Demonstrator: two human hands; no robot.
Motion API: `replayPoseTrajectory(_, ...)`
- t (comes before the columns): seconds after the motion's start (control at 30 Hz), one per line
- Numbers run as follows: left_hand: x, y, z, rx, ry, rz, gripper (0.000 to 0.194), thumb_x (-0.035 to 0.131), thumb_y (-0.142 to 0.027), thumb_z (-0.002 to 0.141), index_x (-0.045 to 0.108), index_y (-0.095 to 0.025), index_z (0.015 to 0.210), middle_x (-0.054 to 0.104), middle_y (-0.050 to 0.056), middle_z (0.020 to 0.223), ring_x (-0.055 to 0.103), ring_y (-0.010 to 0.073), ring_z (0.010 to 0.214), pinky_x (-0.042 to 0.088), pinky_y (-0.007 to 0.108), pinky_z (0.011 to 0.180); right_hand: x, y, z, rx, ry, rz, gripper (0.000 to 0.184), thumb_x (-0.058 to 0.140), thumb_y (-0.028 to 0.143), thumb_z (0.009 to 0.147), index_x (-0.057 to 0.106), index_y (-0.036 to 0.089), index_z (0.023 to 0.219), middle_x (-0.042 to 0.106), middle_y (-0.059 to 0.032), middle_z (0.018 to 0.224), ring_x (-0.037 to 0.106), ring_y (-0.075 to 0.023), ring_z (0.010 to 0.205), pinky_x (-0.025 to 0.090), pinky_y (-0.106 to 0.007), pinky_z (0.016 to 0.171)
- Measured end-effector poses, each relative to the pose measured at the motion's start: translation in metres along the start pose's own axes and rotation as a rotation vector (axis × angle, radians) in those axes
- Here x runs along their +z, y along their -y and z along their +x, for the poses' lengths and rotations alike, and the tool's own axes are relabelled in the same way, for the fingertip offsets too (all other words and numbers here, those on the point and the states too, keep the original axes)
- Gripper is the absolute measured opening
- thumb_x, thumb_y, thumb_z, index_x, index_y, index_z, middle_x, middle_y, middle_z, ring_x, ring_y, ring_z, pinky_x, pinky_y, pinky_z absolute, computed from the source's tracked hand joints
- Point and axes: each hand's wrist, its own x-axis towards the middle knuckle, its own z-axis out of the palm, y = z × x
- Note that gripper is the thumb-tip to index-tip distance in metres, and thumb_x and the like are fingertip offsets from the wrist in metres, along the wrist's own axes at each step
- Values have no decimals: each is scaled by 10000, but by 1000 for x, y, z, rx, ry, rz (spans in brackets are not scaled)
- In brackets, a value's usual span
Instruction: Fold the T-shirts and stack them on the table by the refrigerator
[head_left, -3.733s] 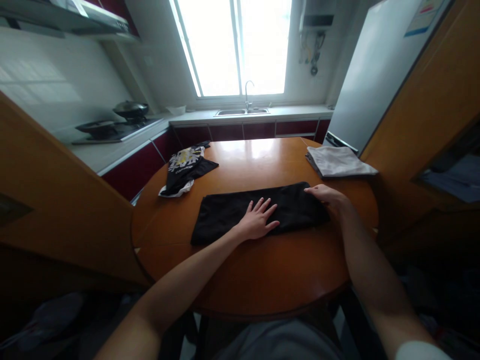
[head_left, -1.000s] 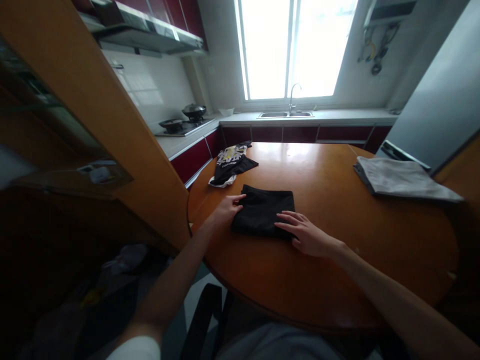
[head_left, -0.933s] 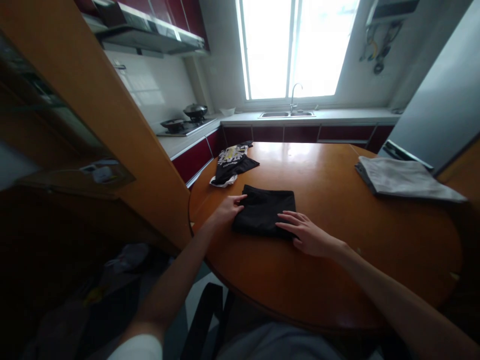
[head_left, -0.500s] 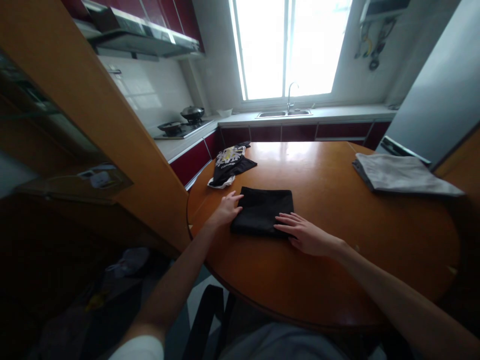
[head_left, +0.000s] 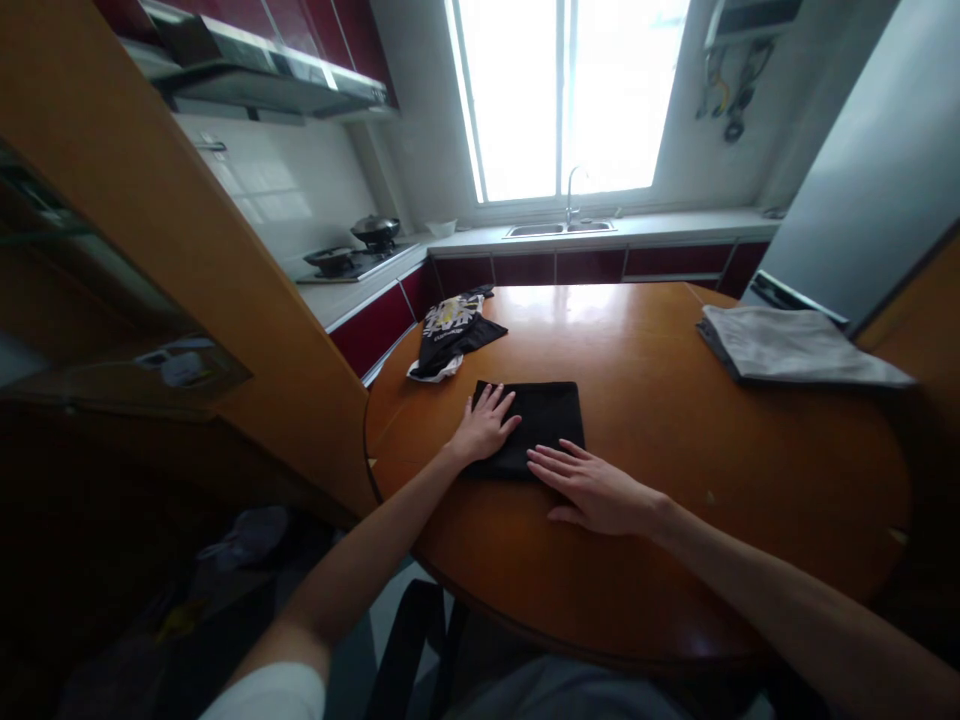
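Observation:
A black cloth point(head_left: 546, 408), folded into a flat rectangle, lies on the round wooden table point(head_left: 675, 440) in front of me. My left hand point(head_left: 484, 428) rests on its left part, palm down with the fingers spread. At the cloth's near right corner, my right hand point(head_left: 592, 485) lies flat with fingers stretched over the edge and the thumb out over the wood. Neither hand grips anything. The cloth's exact kind cannot be made out.
A black printed T-shirt point(head_left: 451, 335) lies crumpled at the table's far left. Folded grey cloths point(head_left: 795, 345) lie at the right. Beyond are a counter with a sink point(head_left: 561, 229), a stove with pans point(head_left: 375, 230), and a fridge point(head_left: 847, 170).
My left hand has moved from the cloth's left edge onto its top and spread its fingers. The right hand has slid slightly left along the near edge. The view has shifted a little.

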Motion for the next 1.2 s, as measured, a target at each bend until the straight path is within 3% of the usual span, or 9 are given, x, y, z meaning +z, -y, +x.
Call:
replayPoseTrajectory(0.1,5,0,-1,-7,-42,19,607,400,-526,1018,381,-258,1563,186,87,1686,67,327,1562,77,622,1217,-5,-3,0,16,-47,52,632,512,451,1011,350,223,1578,382,-123,1598,309,-248,1504,212,-504,1252)
replayPoseTrajectory(0.17,6,-1,-2,-15,-61,20,613,409,-537,1011,391,-266,1561,181,78,1688,41,348,1561,72,626,1217,-8,-10,1,77,-149,71,572,453,405,1037,351,250,1578,387,-101,1599,309,-238,1505,229,-505,1248)
replayPoseTrajectory(0.3,6,-2,-2,-26,-78,3,627,426,-561,997,410,-274,1555,189,62,1688,20,398,1551,83,639,1212,-12,-34,4,344,-444,41,531,347,402,1055,406,234,1555,418,-105,1585,315,-254,1503,251,-539,1234)
replayPoseTrajectory(0.4,7,0,-1,-26,-67,-10,640,425,-568,994,410,-264,1556,192,65,1686,27,415,1547,96,644,1208,-14,-51,8,539,-565,26,574,282,450,1055,463,162,1518,435,-154,1567,334,-264,1495,267,-526,1227)
replayPoseTrajectory(0.5,9,2,0,-20,-69,-16,646,434,-578,987,408,-273,1556,201,65,1684,29,414,1547,103,644,1206,-13,-59,23,628,-526,-24,619,281,479,1045,441,121,1524,387,-181,1590,295,-281,1511,247,-526,1228)
replayPoseTrajectory(0.7,10,2,-1,-20,-78,-6,641,435,-577,986,408,-285,1556,210,60,1682,37,405,1549,117,645,1206,3,-72,69,676,-275,-121,706,350,542,1020,303,124,1587,240,-157,1660,146,-271,1554,119,-524,1247)
replayPoseTrajectory(0.87,10,3,-1,-20,-80,-12,641,427,-580,987,407,-287,1556,215,56,1679,40,402,1550,149,652,1199,15,-88,80,817,-78,-84,802,262,664,999,230,146,1611,160,-142,1678,84,-273,1562,16,-599,1227)
replayPoseTrajectory(1.07,7,1,-1,-43,-55,-16,643,414,-577,991,390,-286,1564,193,45,1685,32,386,1554,163,639,1201,5,-110,65,966,-86,-56,844,197,678,997,216,97,1609,136,-159,1679,53,-284,1563,5,-591,1230)
replayPoseTrajectory(1.2,4,1,-1,-48,-45,-35,640,417,-580,989,396,-293,1560,198,42,1685,38,378,1556,172,639,1199,-6,-113,54,990,-242,-67,750,217,569,1034,290,57,1578,190,-177,1666,92,-291,1560,73,-594,1231)
